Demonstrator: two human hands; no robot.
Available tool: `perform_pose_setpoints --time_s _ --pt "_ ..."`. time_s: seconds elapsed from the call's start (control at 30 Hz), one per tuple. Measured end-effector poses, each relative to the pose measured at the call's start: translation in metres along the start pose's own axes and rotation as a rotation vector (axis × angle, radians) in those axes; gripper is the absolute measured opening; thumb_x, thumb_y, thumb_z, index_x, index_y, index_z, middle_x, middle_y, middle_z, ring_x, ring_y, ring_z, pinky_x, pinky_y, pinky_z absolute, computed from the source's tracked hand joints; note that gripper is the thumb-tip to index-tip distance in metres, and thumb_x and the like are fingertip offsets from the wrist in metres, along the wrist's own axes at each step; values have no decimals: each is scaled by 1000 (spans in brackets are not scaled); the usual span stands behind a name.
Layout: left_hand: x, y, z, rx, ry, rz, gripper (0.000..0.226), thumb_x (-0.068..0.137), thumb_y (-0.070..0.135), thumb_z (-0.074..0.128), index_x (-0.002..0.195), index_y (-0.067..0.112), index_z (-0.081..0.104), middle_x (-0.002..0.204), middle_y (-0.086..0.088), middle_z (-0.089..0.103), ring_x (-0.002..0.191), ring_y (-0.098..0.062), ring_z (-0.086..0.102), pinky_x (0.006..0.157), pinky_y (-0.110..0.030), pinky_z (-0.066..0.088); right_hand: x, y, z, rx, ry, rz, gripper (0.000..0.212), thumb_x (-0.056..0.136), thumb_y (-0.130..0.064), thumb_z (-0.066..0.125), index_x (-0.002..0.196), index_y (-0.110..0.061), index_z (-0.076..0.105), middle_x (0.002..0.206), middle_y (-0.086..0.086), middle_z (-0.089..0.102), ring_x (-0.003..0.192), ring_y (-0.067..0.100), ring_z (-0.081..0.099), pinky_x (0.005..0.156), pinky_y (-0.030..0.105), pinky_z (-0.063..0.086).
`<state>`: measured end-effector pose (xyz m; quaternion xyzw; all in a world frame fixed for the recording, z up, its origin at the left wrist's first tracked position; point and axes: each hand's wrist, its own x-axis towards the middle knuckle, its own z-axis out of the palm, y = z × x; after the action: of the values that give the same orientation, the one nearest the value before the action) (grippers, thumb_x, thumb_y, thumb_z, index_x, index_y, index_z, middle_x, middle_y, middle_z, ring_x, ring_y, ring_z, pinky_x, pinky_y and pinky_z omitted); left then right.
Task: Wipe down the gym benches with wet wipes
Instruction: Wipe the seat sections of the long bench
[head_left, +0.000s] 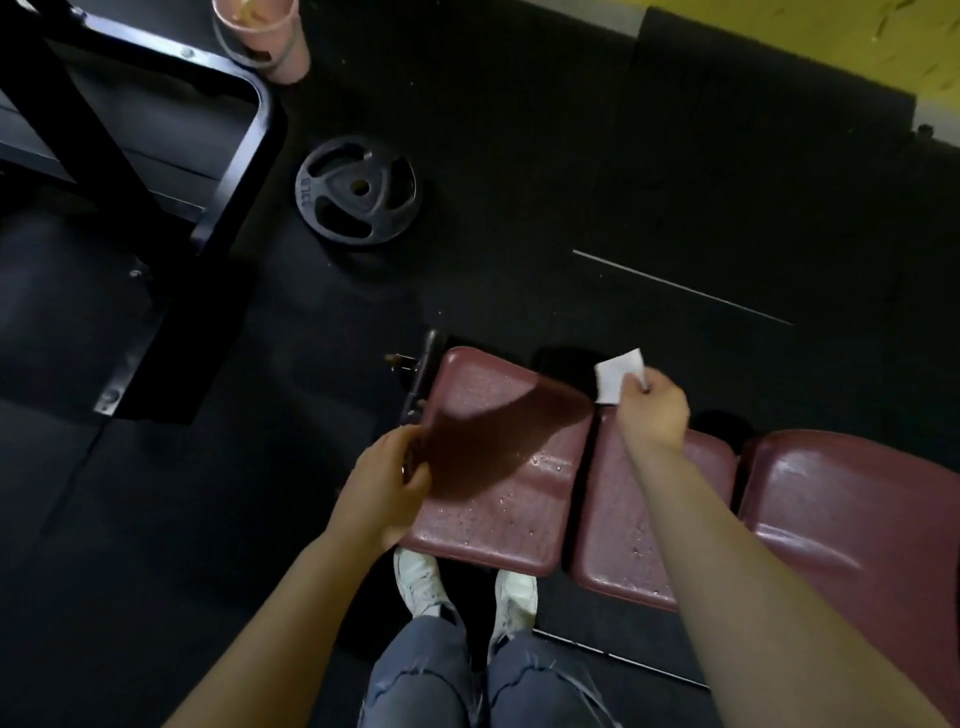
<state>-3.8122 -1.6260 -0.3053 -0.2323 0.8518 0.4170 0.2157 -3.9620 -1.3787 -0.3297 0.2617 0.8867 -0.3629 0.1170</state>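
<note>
right hand (652, 410) grip pinches wet wipe (618, 378) | left hand (387, 491) grips bench (498, 467) edge, fingertips hidden

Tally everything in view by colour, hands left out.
Maroon: 3 bench pads
White: 3, one wipe and two shoes
Black: 2, weight plate and frame
Pink: 1 bucket
Total: 9

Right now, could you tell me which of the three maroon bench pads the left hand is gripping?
The end pad, leftmost in view: the left hand grips its left edge. The middle pad lies under the right arm, whose right hand holds the white wipe; the right pad is untouched.
</note>
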Motion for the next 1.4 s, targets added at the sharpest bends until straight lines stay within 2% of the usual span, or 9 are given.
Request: perform_pose_setpoints --time_s 0.23,0.5,0.6,0.67,0.77,0.87,1.03,1.3,1.4 --pt "14 -14 9 -494 -6 -223 40 99 11 50 130 35 52 114 15 62 99 4 59 78 -18 46 -27 3 71 -137 123 -71 32 98 -10 45 123 -10 65 114 16 69 106 35 63 90 37 48" --pt "18 -17 4 -717 10 -363 38 100 4 40 122 26 61 118 4 67 109 -13 62 84 -23 47 -46 -29 108 -216 -289 -998 43 85 5 45 122 -2 66 129 15 62 122 29 58 109 39 38" --pt "18 -17 3 -673 -7 -342 38 101 4 39 121 28 60 117 7 66 104 -6 62 79 -19 45 -6 26 59 -372 -207 -760 40 93 -2 43 128 -8 63 131 11 61 121 27 58 108 26 34" --pt "18 -15 4 -656 -1 -331 39 101 5 38 124 27 60 115 8 66 102 -6 62 76 -18 45 -2 60 32 -388 -121 -417 40 96 1 46 133 -8 57 132 13 60 120 30 58 105 32 40" --pt "18 -19 5 -624 3 -337 41 100 7 36 123 30 61 117 7 66 107 -13 61 82 -25 48 -28 47 56 -249 30 -255 38 93 7 49 126 -5 62 114 19 68 101 35 66 86 31 51" --pt "16 -22 5 -633 -3 -336 42 100 9 35 127 29 61 121 8 67 115 -12 60 97 -33 47 -62 -14 111 -58 -10 -515 41 85 11 53 120 -6 66 112 15 69 101 33 65 91 27 46" --pt "11 -25 0 -649 5 -333 40 100 9 36 119 30 63 118 7 69 114 -9 62 88 -23 46 -77 -11 125 -293 -403 -1163 48 85 7 48 129 -7 61 135 9 59 129 26 52 116 37 26" --pt "-7 -22 10 -615 -6 -324 43 100 12 35 131 31 58 124 10 64 116 -10 58 96 -31 48 -66 84 72 -263 94 -329 47 86 17 50 126 -4 63 137 12 57 126 33 54 108 46 42" --pt "-9 -21 13 -636 38 -317 42 100 11 36 131 28 59 123 10 65 116 -7 58 92 -26 48 -96 29 113 -42 74 -358 40 89 9 47 123 -2 63 129 17 61 121 32 57 110 35 37"
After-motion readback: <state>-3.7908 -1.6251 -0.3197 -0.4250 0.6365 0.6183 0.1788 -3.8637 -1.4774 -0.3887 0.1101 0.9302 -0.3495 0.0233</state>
